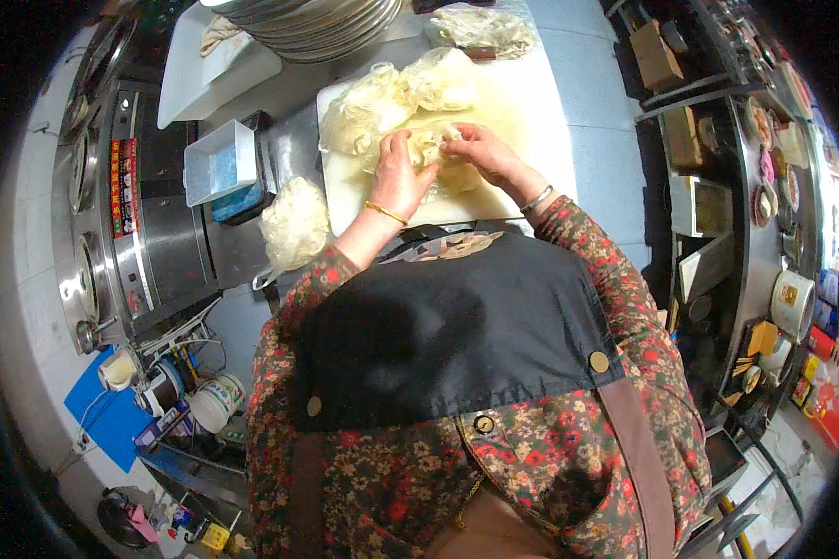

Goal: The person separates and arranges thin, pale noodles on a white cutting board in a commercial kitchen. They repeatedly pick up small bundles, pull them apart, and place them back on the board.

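Note:
A white cutting board (349, 192) lies before me with clear plastic bags of pale food on it. My right hand (486, 152) pinches a small pale food piece (452, 133) between thumb and fingertips. Close beside it, my left hand (400, 175) has thumb and fingers spread around the pale food pieces (425, 150); whether it grips any of them is unclear. Just beyond my hands sit two full plastic bags, one on the left (367, 105) and another on the right (442, 78). Loose plastic film and pale bits lie beneath my fingers.
A tied plastic bag of pale food (295, 222) rests on the steel counter left of the board. Farther left is a white plastic bin (220, 150). Stacked plates (314, 28) and a large white tub (203, 77) stand at the back. Another bag (486, 29) lies behind a dark-handled tool (478, 53).

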Tool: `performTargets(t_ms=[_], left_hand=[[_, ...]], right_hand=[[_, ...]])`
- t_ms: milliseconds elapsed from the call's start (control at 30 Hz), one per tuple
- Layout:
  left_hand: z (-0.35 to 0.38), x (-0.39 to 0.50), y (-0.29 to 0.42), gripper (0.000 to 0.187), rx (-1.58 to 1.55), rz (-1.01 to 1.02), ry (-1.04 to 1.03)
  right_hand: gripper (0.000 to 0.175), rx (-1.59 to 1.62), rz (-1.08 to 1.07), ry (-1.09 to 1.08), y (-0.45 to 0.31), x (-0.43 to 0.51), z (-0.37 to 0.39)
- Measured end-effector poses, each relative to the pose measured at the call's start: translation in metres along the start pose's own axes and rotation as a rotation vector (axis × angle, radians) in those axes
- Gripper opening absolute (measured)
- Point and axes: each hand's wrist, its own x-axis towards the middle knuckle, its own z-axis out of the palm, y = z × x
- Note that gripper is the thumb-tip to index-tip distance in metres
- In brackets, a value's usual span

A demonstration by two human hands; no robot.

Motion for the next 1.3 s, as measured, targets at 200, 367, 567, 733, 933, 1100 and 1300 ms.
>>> performTargets(t_ms=[200,367,567,733,933,1100,1300], left_hand=[[0.023,-0.004,-0.023,0.035,-0.229,-0.427,-0.413],[0.02,-0.004,-0.028,0.026,-0.306,-0.484,-0.329],[0.006,0.002,-0.025,0.028,-1.168,-0.986,-0.438],[0.013,-0.001,-0.023,0.031,-1.03,-0.945,-0.364],[0.019,-0.01,-0.024,0.04,-0.718,-0.71,-0.408],[0.009,-0.011,-0.012,0.036,-0.411,-0.452,-0.44],[0.003,-0.01,0.001,0.029,-0.327,-0.356,-0.365]], right_hand=[[0.021,0.1,-0.05,0.056,0.002,0.001,0.006],[0.02,0.067,-0.014,0.252,0.009,0.008,-0.001],[0.023,-0.804,-0.238,0.317,-0.001,0.0,0.005],[0.015,-1.129,-0.648,0.321,-0.013,-0.021,0.023],[0.022,-0.856,-0.344,0.281,-0.009,-0.015,0.031],[0.023,-0.715,-0.307,0.301,0.003,-0.007,0.027],[0.019,-0.739,-0.337,0.387,-0.001,-0.01,0.029]])
